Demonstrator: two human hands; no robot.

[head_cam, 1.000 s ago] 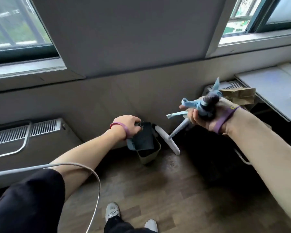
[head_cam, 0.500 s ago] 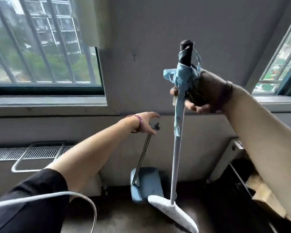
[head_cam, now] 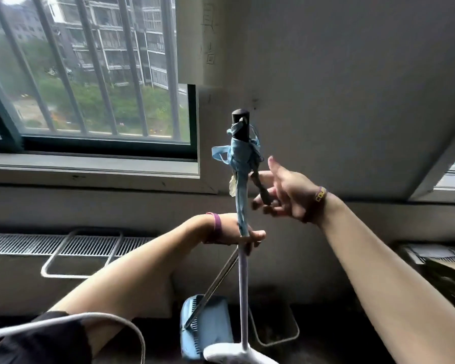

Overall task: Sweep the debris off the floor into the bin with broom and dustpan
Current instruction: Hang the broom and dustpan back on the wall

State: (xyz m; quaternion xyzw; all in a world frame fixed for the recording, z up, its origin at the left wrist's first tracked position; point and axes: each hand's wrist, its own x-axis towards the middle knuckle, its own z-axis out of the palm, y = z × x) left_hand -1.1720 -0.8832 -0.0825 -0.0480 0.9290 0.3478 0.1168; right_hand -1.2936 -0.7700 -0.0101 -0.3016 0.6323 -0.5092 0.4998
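Note:
The broom (head_cam: 243,285) stands upright in the middle of the view: a white pole with a black cap, blue cloth strips tied near the top, and a white head (head_cam: 229,355) on the floor. My left hand (head_cam: 237,232) is closed around the pole, where the metal handle of the blue dustpan (head_cam: 208,324) also meets it. The dustpan stands on edge by the wall, left of the pole. My right hand (head_cam: 284,195) hovers just right of the cloth wrap with fingers spread; a short dark piece lies near its fingertips. The bin is out of view.
A barred window (head_cam: 90,88) and its sill fill the upper left. A low radiator grille (head_cam: 24,244) with a metal rail runs along the left wall. A white cable (head_cam: 111,317) loops at lower left. A wire frame (head_cam: 276,337) sits on the floor, with stacked items (head_cam: 444,261) at right.
My right hand has let go of the broom's top and opened. My left hand has moved from the dustpan handle onto the broom pole. The view has tilted upward.

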